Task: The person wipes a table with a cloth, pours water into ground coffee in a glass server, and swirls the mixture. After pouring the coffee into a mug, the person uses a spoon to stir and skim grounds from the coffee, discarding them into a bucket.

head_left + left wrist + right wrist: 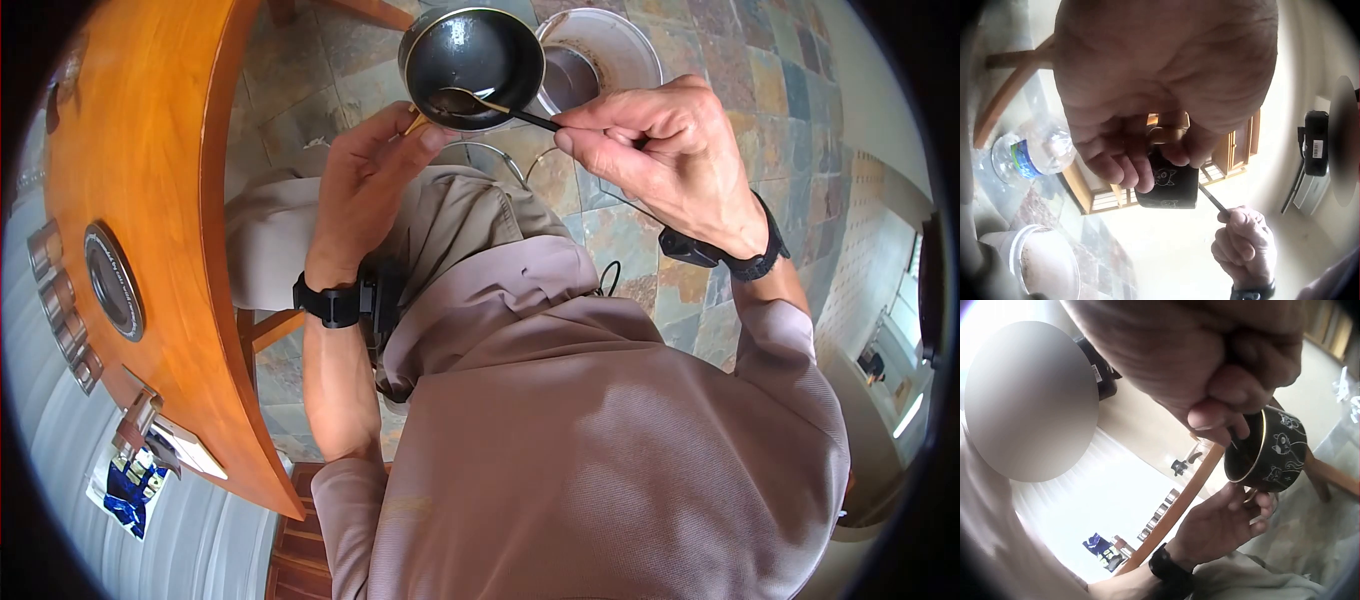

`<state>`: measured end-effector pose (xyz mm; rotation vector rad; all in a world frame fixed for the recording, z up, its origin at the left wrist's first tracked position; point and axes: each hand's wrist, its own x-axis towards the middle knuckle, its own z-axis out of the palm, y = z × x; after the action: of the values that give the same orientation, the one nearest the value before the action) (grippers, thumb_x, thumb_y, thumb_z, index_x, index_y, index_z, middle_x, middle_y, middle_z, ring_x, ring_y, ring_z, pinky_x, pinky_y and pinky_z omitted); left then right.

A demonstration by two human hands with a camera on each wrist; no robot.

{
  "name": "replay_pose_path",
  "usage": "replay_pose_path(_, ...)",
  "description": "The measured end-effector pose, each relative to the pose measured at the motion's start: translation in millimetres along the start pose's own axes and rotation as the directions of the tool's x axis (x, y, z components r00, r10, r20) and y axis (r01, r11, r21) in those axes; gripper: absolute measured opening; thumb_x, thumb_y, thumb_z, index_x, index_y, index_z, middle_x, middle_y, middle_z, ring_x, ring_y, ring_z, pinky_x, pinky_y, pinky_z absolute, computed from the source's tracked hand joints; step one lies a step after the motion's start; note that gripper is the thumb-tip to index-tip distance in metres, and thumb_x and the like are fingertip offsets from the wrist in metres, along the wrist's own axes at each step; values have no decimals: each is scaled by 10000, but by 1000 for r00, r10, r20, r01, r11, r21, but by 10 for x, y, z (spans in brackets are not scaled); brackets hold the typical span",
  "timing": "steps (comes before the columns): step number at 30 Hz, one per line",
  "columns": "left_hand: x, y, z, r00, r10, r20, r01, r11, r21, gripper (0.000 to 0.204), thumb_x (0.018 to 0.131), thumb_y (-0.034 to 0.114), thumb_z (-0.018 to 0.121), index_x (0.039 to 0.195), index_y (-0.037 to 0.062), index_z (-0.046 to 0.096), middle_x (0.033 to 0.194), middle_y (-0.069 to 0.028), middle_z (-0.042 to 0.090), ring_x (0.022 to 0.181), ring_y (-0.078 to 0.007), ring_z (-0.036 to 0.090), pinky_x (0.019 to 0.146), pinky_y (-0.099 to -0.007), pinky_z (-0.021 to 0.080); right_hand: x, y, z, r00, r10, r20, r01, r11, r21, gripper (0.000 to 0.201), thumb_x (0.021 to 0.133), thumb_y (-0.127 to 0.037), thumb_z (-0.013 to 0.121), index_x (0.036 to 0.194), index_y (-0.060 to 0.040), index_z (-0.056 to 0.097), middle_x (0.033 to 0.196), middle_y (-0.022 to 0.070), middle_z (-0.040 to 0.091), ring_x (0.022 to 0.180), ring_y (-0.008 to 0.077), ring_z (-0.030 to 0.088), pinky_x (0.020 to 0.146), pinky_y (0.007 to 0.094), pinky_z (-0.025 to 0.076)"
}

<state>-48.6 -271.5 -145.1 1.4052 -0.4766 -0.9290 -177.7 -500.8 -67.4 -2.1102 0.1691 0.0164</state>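
A black mug [470, 55] with a thin gold rim and white cat drawings is tilted so its dark inside faces the head camera. My left hand [365, 180] grips its gold handle [1166, 134], thumb and fingers closed round it. Between thumb and fingertips my right hand [665, 150] pinches the black handle of a spoon [530, 118]. The spoon's gold-edged bowl lies inside the mug near the lower rim. In the right wrist view the mug [1279, 450] shows its cat drawings, while the fingers hide most of the spoon.
A whitish bucket [635, 50] with a stained inside stands on the slate floor beyond the mug. To the left is a wooden table [180, 150] with a round black dish [114, 280] and several metal jars [60, 290]. A large clear bottle [1035, 153] stands on the floor.
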Motion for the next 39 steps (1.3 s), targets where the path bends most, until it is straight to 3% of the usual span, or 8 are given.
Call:
replay_pose_path(6, 78, -48, 24, 994, -90, -61, 93, 994, 48, 215, 974, 217, 651, 983, 7, 696, 900, 19, 681, 845, -44, 551, 785, -209, 417, -9, 64, -4, 986, 166, 27, -168, 979, 111, 149, 866, -142, 720, 892, 4, 741, 566, 30, 580, 494, 74, 520, 461, 248, 409)
replay_pose_path(11, 139, -92, -19, 982, -142, -121, 169, 952, 256, 273, 947, 269, 670, 860, 10, 683, 694, 75, 530, 657, -17, 394, 580, -219, 297, -17, 201, 44, 962, 268, 43, -270, 932, 240, 172, 879, -145, 726, 919, 21, 744, 582, -6, 600, 491, 45, 505, 449, 213, 400)
replay_pose_path(19, 215, -165, -43, 980, -145, -138, 185, 923, 338, 295, 926, 267, 666, 791, 5, 654, 632, 68, 494, 607, -30, 374, 539, -238, 271, 32, 317, 63, 921, 365, 137, -390, 862, 324, 165, 876, -135, 728, 928, 20, 745, 603, -7, 624, 492, 31, 493, 445, 206, 388)
replay_pose_path(27, 257, -218, -70, 960, -212, -183, 266, 894, 361, 343, 915, 302, 669, 724, 21, 627, 598, 57, 481, 567, -36, 356, 521, -255, 252, -22, 591, -8, 911, 405, 75, -384, 767, 514, 137, 872, -135, 736, 885, 1, 737, 602, -24, 606, 475, 22, 474, 430, 193, 327)
replay_pose_path(31, 256, -186, -8, 957, -225, -182, 273, 911, 308, 347, 927, 323, 666, 767, 17, 648, 645, 26, 554, 611, -51, 455, 573, -241, 349, -67, 730, -112, 898, 437, 46, -373, 704, 605, 132, 899, -132, 702, 935, -8, 727, 597, -19, 608, 479, 28, 496, 435, 182, 338)
replay_pose_path(34, 249, -174, 15, 959, -225, -172, 263, 933, 246, 344, 941, 331, 657, 805, 15, 660, 698, 2, 602, 675, -65, 520, 645, -236, 408, -112, 686, -257, 885, 461, -65, -344, 741, 577, 173, 930, -156, 671, 985, 6, 699, 613, -5, 622, 499, 37, 528, 439, 179, 354)
replay_pose_path(35, 231, -169, -2, 955, -247, -166, 280, 932, 229, 342, 948, 332, 651, 823, 14, 665, 728, -8, 622, 712, -71, 545, 687, -235, 430, -140, 731, -349, 916, 395, -74, -287, 772, 567, 211, 947, -182, 655, 1010, 18, 674, 649, 8, 643, 527, 45, 555, 440, 179, 369)
replay_pose_path(39, 102, -117, -59, 951, -243, -190, 270, 954, 132, 332, 962, 314, 629, 825, 14, 666, 736, -4, 612, 731, -75, 534, 711, -242, 420, -303, 885, -592, 919, 360, -159, -200, 776, 599, 214, 961, -191, 648, 1006, 18, 667, 679, 30, 642, 533, 66, 550, 442, 186, 376)
